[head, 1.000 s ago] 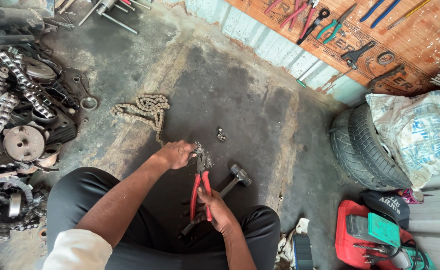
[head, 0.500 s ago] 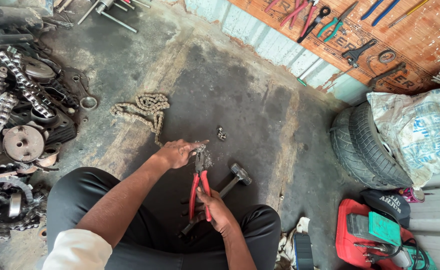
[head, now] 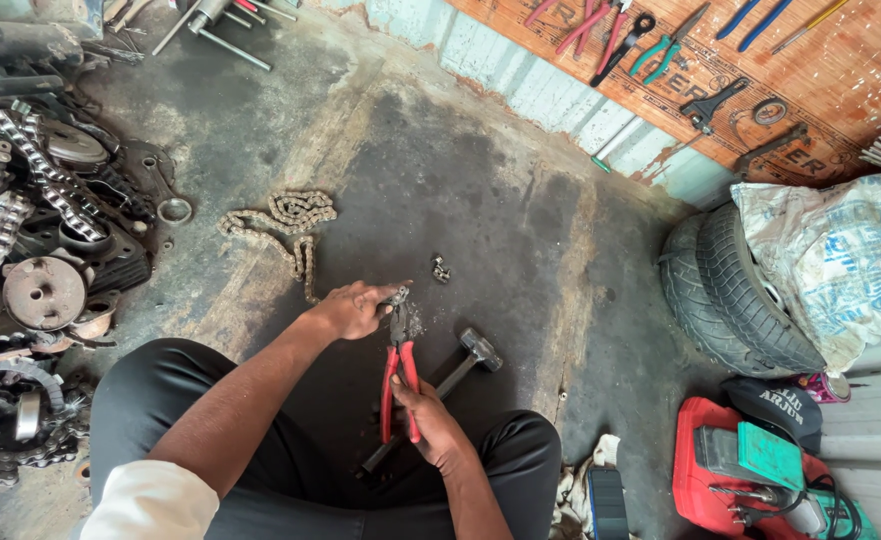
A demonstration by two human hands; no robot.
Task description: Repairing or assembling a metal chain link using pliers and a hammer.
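Pliers (head: 398, 375): red handles, dark metal nose at 12 o'clock.
Right hand (head: 430, 425): squeezes the handles.
Left hand (head: 355, 308): pinches a small chain piece (head: 397, 296).

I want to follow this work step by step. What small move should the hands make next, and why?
Probably squeeze the red-handled pliers shut with the right hand. Their nose already meets the small metal piece that the left hand pinches just above the floor, so a firm grip seems the next step.
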